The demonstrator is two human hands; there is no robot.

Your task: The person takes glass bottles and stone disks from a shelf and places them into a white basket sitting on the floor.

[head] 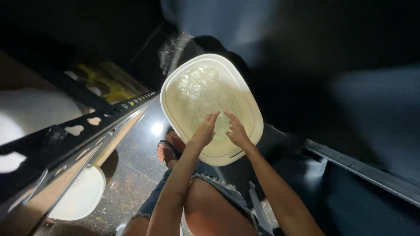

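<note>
Both arms reach forward, left hand point(204, 131) and right hand point(236, 130) close together, fingers curled.

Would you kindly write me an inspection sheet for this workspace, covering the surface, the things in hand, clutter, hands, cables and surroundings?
Surface: dark speckled floor, glossy, with one bright reflection.
Things in hand: cream oval basin holding about ten clear glasses, seemingly in water.
Clutter: white round container low on the left; a sandalled foot beside the basin.
Hands: left hand and right hand both reach into the basin, fingertips on one glass; grip unclear.
Cables: nothing seen.
Surroundings: black perforated metal rail at left, yellow items behind it, another dark rail at right; very dim elsewhere.
</note>
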